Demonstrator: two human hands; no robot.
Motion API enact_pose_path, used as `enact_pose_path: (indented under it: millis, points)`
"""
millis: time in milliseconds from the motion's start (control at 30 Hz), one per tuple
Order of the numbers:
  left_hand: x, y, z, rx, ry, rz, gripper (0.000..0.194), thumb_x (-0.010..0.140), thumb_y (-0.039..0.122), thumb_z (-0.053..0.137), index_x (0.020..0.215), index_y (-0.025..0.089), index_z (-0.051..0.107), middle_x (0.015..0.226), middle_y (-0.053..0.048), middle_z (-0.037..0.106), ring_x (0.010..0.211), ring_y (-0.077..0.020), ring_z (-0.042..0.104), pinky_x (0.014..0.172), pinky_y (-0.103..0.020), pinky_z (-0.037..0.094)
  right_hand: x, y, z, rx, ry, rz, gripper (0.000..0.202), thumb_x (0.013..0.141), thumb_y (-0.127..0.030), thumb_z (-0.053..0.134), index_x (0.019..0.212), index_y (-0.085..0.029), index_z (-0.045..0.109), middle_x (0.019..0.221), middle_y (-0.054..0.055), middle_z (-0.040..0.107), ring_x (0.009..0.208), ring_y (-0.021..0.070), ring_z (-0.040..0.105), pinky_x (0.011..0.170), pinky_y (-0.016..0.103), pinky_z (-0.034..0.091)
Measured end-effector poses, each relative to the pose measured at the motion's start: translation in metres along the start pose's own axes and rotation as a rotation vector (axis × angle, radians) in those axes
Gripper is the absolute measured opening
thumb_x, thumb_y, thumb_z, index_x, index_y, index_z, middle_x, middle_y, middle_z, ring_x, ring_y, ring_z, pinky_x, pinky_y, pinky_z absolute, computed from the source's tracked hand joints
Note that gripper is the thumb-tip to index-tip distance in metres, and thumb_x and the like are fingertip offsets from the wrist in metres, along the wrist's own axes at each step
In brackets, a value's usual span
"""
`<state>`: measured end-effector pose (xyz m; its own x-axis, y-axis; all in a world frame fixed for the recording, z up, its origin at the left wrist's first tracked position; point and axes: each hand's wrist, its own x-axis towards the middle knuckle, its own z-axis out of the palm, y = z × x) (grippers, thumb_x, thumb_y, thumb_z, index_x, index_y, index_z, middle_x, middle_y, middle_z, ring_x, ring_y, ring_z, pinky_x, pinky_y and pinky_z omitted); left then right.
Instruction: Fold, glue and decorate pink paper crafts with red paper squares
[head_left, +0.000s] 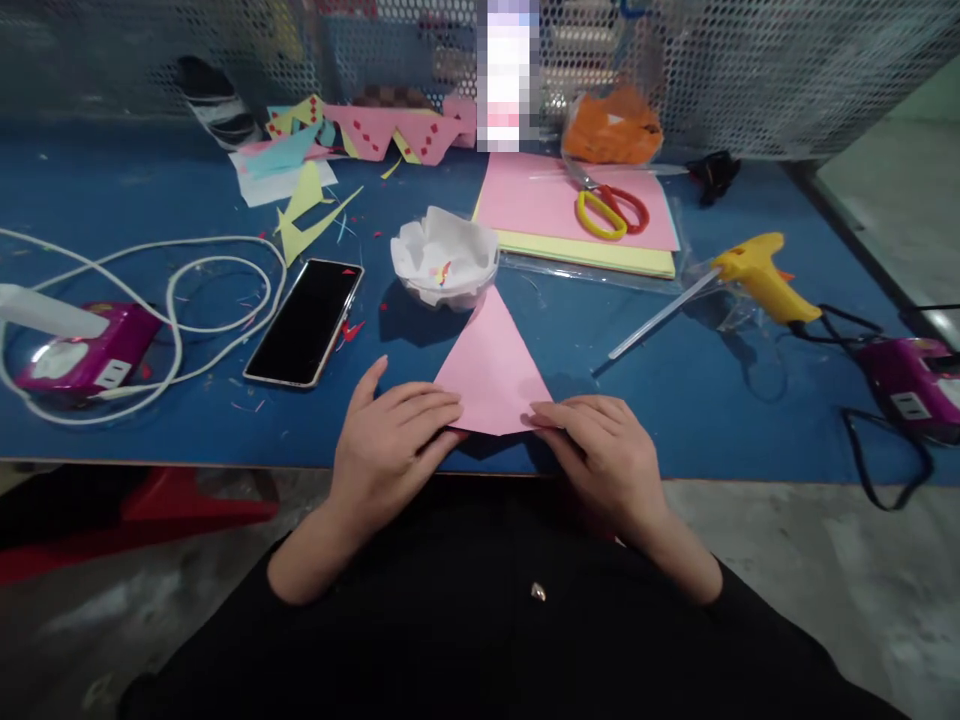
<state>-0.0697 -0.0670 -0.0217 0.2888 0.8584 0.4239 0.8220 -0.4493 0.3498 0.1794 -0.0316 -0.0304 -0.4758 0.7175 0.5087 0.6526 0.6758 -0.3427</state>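
A pink sheet of paper (496, 370), folded to a triangle, lies with its point away from me near the table's front edge. My left hand (394, 435) pinches its left lower corner, thumb below and fingers on top. At the right lower corner, my right hand (604, 450) grips the paper the same way. The triangle's tip reaches a white crumpled paper bowl (442, 262) with small coloured scraps inside. Left of the bowl lies a dark-screened phone (306, 322).
Scissors (611, 208) rest on stacked coloured paper (510, 195). A yellow glue gun (761, 275) with a clear stick lies right, beside a purple power socket (911, 385). White cable (176, 320) loops at left around another purple socket (90, 350). Pink-and-yellow paper cutouts (397, 130) stand behind.
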Motion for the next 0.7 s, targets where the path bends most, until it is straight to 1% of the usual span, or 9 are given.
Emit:
enact_pose_path:
  millis: [100,200,267,400,500,700]
  points:
    - [-0.004,-0.004,-0.006,-0.077,0.009,-0.125,0.012,0.089,0.031,0.069,0.100,0.029,0.073,0.102,-0.001,0.080,0.102,-0.0250,0.073,0.118,-0.057,0.025,0.000,0.003,-0.002,0.069,-0.014,0.075,0.011,0.095,-0.021,0.063,0.100,-0.023,0.073,0.092,0.000,0.080,0.086,0.0173,0.071,0.077,0.033,0.051]
    - [-0.007,-0.004,-0.009,-0.122,0.040,-0.196,0.008,0.089,0.033,0.070,0.095,0.029,0.073,0.099,0.000,0.080,0.101,-0.0249,0.073,0.117,-0.055,0.027,0.004,0.004,-0.005,0.106,-0.052,0.103,0.010,0.094,-0.021,0.065,0.099,-0.022,0.072,0.094,0.000,0.080,0.084,0.0169,0.070,0.077,0.033,0.051]
    - [-0.007,-0.004,-0.009,-0.130,0.048,-0.201,0.004,0.089,0.031,0.069,0.089,0.029,0.073,0.097,0.001,0.080,0.100,-0.0241,0.073,0.117,-0.054,0.028,0.007,0.004,-0.006,0.101,-0.077,0.104,0.009,0.094,-0.020,0.065,0.099,-0.021,0.072,0.093,0.000,0.079,0.083,0.0170,0.070,0.076,0.033,0.050]
    - [-0.005,-0.005,-0.008,-0.095,0.033,-0.187,0.013,0.091,0.029,0.067,0.080,0.028,0.073,0.096,0.001,0.080,0.101,-0.0242,0.072,0.115,-0.055,0.030,0.012,0.005,-0.006,0.069,-0.106,0.102,0.011,0.094,-0.021,0.063,0.103,-0.019,0.070,0.090,0.002,0.078,0.080,0.0183,0.069,0.073,0.034,0.049]
    - [-0.003,-0.006,-0.009,-0.094,0.024,-0.212,0.013,0.090,0.030,0.067,0.079,0.027,0.073,0.099,0.000,0.079,0.102,-0.0247,0.071,0.113,-0.054,0.034,0.012,0.006,-0.006,0.072,-0.120,0.140,0.013,0.093,-0.023,0.064,0.105,-0.021,0.069,0.090,0.002,0.077,0.081,0.0188,0.069,0.073,0.035,0.049]
    - [-0.003,-0.009,-0.014,-0.131,-0.010,-0.256,0.008,0.090,0.030,0.067,0.085,0.027,0.072,0.104,-0.001,0.078,0.106,-0.0229,0.069,0.114,-0.052,0.037,0.012,0.003,-0.003,0.063,-0.128,0.223,0.011,0.095,-0.027,0.062,0.102,-0.023,0.068,0.092,0.002,0.077,0.081,0.0189,0.069,0.074,0.035,0.048]
